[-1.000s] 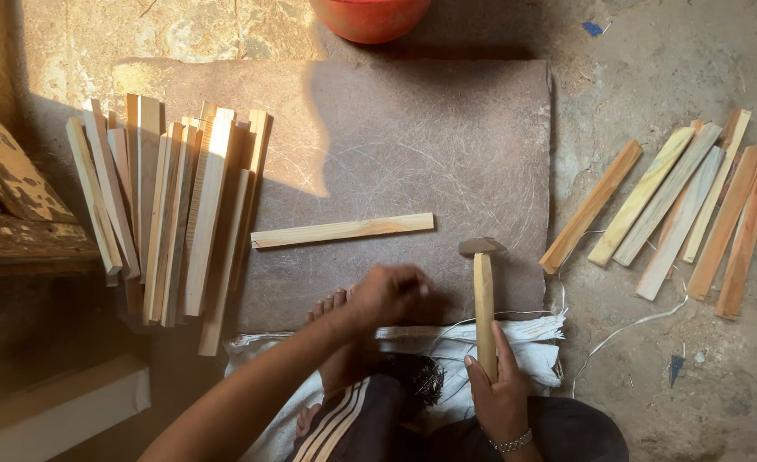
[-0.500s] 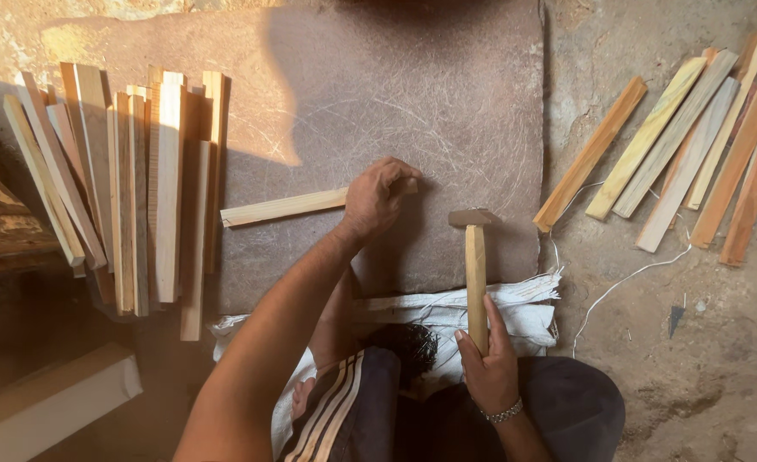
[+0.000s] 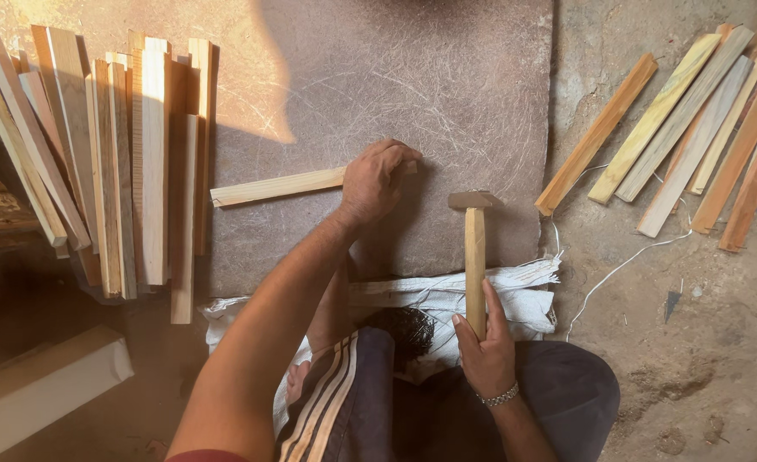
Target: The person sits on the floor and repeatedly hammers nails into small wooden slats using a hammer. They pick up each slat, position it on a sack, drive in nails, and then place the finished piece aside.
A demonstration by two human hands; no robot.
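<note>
1. Scratched stone slab on dirt floor; wooden slats stacked alongside.
2. Left hand: fingers closed over wooden strip, flat on slab.
3. Right hand: fingers wrapped around hammer handle, head resting on slab.

Rough earthen floor bearing a flat grey stone slab, pale wooden slats stacked left, more slats right, white woven sack.

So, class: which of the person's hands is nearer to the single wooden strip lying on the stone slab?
Left. The left hand rests on the right end of the wooden strip; the right hand is lower right, apart from it, gripping the hammer handle.
</note>
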